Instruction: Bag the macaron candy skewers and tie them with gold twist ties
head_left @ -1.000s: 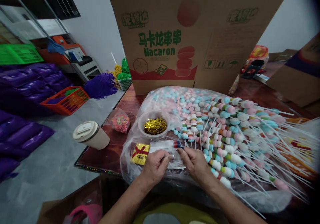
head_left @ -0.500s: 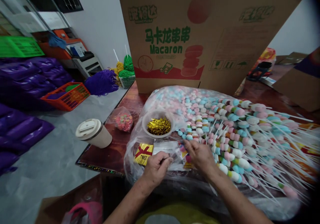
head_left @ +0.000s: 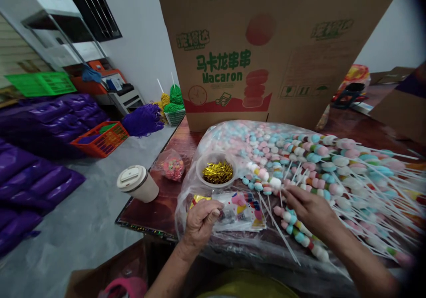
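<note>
My left hand (head_left: 201, 222) is closed on the edge of a stack of clear printed plastic bags (head_left: 242, 209) lying on the plastic sheet. My right hand (head_left: 308, 207) reaches into a big heap of pastel candy skewers (head_left: 333, 169) and pinches the white stick of one skewer (head_left: 262, 180), whose round candies point left. A small clear cup of gold twist ties (head_left: 217, 172) stands just behind the bags. A yellow and red twist-tie packet (head_left: 196, 199) peeks out behind my left hand.
A tall "Macaron" carton (head_left: 253, 54) stands behind the heap. A lidded paper cup (head_left: 137, 183) and a small bag of sweets (head_left: 172, 166) sit on the dark table (head_left: 156, 205) at left. Purple bags, an orange basket (head_left: 101, 138) and green crates fill the floor at left.
My right hand has left the plastic bags and moved right into the skewers, taking hold of one stick. My left hand stays on the bags. The view has shifted slightly left.
</note>
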Available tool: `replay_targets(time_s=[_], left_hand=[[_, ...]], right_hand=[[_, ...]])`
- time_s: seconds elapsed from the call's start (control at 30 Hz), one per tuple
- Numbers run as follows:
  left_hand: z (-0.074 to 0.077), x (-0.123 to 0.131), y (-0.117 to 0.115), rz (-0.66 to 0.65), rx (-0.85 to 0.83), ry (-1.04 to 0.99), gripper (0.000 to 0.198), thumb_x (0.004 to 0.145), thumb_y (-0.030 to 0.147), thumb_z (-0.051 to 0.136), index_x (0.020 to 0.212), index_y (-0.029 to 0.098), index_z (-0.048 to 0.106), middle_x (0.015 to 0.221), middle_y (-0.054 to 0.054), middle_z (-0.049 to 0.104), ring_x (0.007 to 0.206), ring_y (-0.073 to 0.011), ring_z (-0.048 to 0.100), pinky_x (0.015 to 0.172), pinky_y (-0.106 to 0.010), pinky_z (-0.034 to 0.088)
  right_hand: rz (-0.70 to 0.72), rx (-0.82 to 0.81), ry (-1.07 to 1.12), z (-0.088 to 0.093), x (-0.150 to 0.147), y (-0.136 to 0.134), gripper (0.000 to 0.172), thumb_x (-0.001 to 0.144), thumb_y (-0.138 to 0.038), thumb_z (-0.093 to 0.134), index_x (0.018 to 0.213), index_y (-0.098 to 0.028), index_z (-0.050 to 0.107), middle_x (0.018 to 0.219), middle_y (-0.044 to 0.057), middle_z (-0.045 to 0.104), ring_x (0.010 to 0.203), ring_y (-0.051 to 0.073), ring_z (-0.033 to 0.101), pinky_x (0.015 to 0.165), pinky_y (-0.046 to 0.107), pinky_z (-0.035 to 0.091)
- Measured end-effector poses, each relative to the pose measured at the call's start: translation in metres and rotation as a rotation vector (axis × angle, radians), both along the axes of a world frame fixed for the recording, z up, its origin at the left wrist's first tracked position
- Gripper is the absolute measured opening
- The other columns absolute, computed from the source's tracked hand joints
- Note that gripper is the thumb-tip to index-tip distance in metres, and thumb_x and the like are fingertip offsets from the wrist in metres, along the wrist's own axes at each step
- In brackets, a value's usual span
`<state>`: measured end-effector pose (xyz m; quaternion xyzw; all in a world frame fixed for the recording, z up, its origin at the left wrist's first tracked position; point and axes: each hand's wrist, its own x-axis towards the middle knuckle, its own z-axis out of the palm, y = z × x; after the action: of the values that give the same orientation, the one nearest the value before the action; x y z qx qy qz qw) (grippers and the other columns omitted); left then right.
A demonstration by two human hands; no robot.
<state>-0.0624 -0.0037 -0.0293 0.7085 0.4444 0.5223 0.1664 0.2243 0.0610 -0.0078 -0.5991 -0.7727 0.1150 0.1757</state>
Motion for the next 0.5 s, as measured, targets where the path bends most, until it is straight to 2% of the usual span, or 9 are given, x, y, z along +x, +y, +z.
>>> replay_targets(time_s=[0.1, 0.2, 0.3, 0.4, 0.43, 0.5], left_hand=[[0.007, 0.0, 0.003, -0.018, 0.0, 0.068, 0.022, 0.087, 0.027, 0.045, 0.087, 0.019, 0.065, 0.081, -0.005, 0.071, 0.077, -0.0164, 0.065, 0.075, -0.031, 0.049], [0.014, 0.004, 0.005, -0.044, -0.01, 0.131, 0.021, 0.087, 0.027, 0.045, 0.086, 0.02, 0.064, 0.08, -0.004, 0.071, 0.076, -0.0155, 0.065, 0.076, -0.03, 0.047], [0.019, 0.008, 0.007, -0.042, -0.029, 0.198, 0.021, 0.087, 0.028, 0.044, 0.085, 0.02, 0.064, 0.079, -0.003, 0.071, 0.073, -0.0149, 0.065, 0.076, -0.03, 0.046], [0.022, 0.011, 0.008, -0.069, -0.02, 0.265, 0.021, 0.087, 0.027, 0.045, 0.084, 0.019, 0.064, 0.075, -0.003, 0.071, 0.067, -0.014, 0.063, 0.069, -0.028, 0.044], [0.024, 0.011, 0.007, -0.091, -0.01, 0.285, 0.021, 0.087, 0.027, 0.045, 0.083, 0.018, 0.064, 0.074, -0.003, 0.07, 0.065, -0.0135, 0.062, 0.067, -0.027, 0.043], [0.027, 0.013, 0.007, -0.135, 0.004, 0.309, 0.021, 0.087, 0.025, 0.044, 0.082, 0.017, 0.063, 0.072, -0.003, 0.069, 0.063, -0.0126, 0.061, 0.064, -0.025, 0.042]], right_hand=[[0.211, 0.342, 0.111, 0.017, 0.025, -0.034, 0.025, 0.086, -0.03, 0.043, 0.098, -0.021, 0.064, 0.088, 0.007, 0.07, 0.074, 0.02, 0.067, 0.063, 0.027, 0.05], [0.346, 0.526, -0.033, 0.037, 0.04, -0.052, 0.029, 0.08, -0.017, 0.044, 0.101, -0.024, 0.063, 0.083, 0.007, 0.07, 0.066, 0.021, 0.066, 0.053, 0.028, 0.049], [0.459, 0.513, -0.131, 0.052, 0.047, -0.053, 0.038, 0.075, -0.01, 0.039, 0.1, -0.026, 0.064, 0.068, 0.004, 0.066, 0.053, 0.019, 0.06, 0.045, 0.029, 0.043], [0.52, 0.494, -0.13, 0.057, 0.052, -0.052, 0.039, 0.075, -0.01, 0.039, 0.096, -0.029, 0.065, 0.059, 0.003, 0.062, 0.047, 0.017, 0.054, 0.044, 0.03, 0.037], [0.517, 0.487, -0.11, 0.056, 0.053, -0.052, 0.038, 0.075, -0.011, 0.039, 0.094, -0.029, 0.066, 0.057, 0.003, 0.062, 0.046, 0.017, 0.053, 0.044, 0.031, 0.035], [0.393, 0.431, -0.007, 0.053, 0.055, -0.053, 0.034, 0.074, -0.013, 0.04, 0.087, -0.03, 0.067, 0.054, 0.003, 0.06, 0.046, 0.017, 0.051, 0.045, 0.031, 0.034]])
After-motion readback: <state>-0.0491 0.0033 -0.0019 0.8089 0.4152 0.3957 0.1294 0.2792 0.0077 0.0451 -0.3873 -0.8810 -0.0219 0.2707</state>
